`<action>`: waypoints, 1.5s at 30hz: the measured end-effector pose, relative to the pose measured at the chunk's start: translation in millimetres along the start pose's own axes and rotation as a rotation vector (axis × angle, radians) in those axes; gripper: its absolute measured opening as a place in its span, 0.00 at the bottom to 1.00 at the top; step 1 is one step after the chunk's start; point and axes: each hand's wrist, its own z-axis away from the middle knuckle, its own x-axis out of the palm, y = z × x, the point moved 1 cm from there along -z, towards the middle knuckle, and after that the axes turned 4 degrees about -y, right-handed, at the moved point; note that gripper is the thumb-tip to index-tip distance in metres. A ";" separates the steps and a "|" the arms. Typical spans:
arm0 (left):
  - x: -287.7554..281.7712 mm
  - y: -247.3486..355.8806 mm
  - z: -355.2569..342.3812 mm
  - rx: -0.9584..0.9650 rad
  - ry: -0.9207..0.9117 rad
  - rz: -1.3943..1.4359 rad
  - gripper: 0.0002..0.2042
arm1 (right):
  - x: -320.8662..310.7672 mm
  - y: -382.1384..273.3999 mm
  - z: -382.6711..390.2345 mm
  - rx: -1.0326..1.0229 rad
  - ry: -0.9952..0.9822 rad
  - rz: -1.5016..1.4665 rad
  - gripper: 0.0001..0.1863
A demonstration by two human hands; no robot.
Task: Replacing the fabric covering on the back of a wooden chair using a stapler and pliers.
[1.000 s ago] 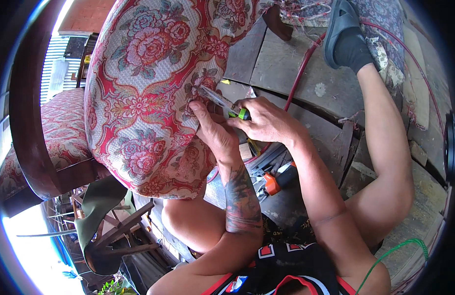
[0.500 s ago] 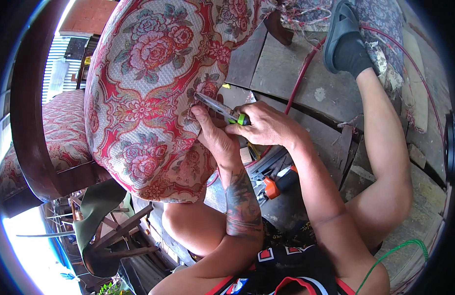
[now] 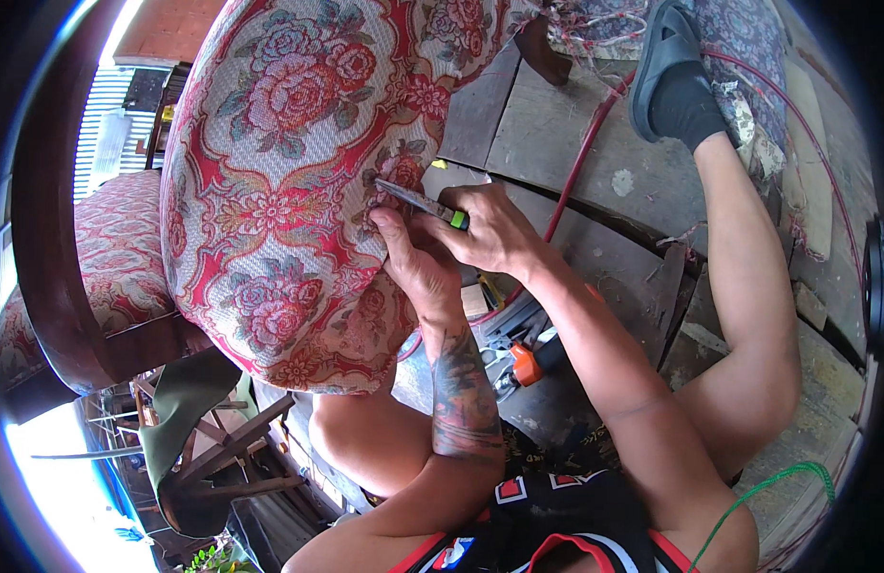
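Note:
A padded chair piece in red and cream floral fabric (image 3: pixel 279 215) fills the upper left and middle. My left hand (image 3: pixel 421 267) grips the fabric at its right edge, thumb on the patterned face and fingers behind. My right hand (image 3: pixel 494 229) is closed round the green and black handles of a pair of scissors (image 3: pixel 410 198). The narrow metal blades point up and left, lying just above my left thumb against the fabric. Most of the handles are hidden by my fingers.
An orange and black power tool (image 3: pixel 526 365) lies on the plank floor (image 3: pixel 595 143) below my right forearm. A red hose (image 3: pixel 580 177) runs across the boards. A dark wooden chair frame (image 3: pixel 55 191) stands at left, and my sandalled foot (image 3: pixel 666 72) rests at upper right.
My right hand has moved a little left and up, nearer my left hand, and covers more of the scissors' handles. My left hand keeps its grip on the fabric.

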 end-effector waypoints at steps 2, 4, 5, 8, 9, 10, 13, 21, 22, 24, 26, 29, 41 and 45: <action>1.2 1.5 1.9 -0.022 0.013 0.058 0.32 | 2.8 3.6 0.1 -0.014 0.029 0.020 0.23; 2.9 2.7 3.3 -0.050 0.045 0.084 0.32 | 3.3 4.4 0.9 -0.055 0.069 0.072 0.20; 3.9 3.1 3.5 -0.060 0.058 0.104 0.31 | 3.2 4.3 1.1 -0.054 0.070 0.076 0.20; 7.1 4.5 3.8 -0.045 0.044 0.129 0.29 | 2.9 3.2 1.2 -0.073 0.086 0.100 0.18; 8.1 4.4 4.5 -0.054 0.049 0.141 0.29 | 2.8 3.3 2.0 -0.085 0.098 0.090 0.18; 9.1 4.8 3.7 -0.044 0.033 0.141 0.29 | 3.3 3.3 1.1 -0.107 0.114 0.102 0.17; 11.5 5.3 4.3 -0.024 0.024 0.107 0.29 | 5.3 5.8 2.0 -0.105 0.125 0.120 0.18; 11.7 3.6 3.6 -0.036 0.023 0.081 0.31 | 7.6 8.4 1.8 -0.079 0.122 0.150 0.20; 11.2 3.3 2.9 -0.033 0.020 0.080 0.31 | 7.8 7.3 1.3 -0.066 0.110 0.150 0.21; 10.3 3.1 2.8 -0.031 -0.003 0.084 0.32 | 7.2 4.8 2.7 -0.054 0.095 0.149 0.22; 9.2 2.9 2.5 -0.066 0.010 0.107 0.32 | 5.2 2.9 4.0 -0.017 0.089 0.195 0.22; 8.4 4.9 1.4 -0.072 -0.021 0.119 0.33 | 1.6 -0.8 3.1 -0.053 0.078 0.193 0.21; 8.7 4.5 -0.3 -0.033 -0.016 0.137 0.30 | 5.6 1.7 1.9 0.006 0.011 0.106 0.17; 11.4 8.3 0.9 -0.060 -0.031 0.105 0.32 | 7.2 -2.8 0.7 -0.017 0.063 0.125 0.16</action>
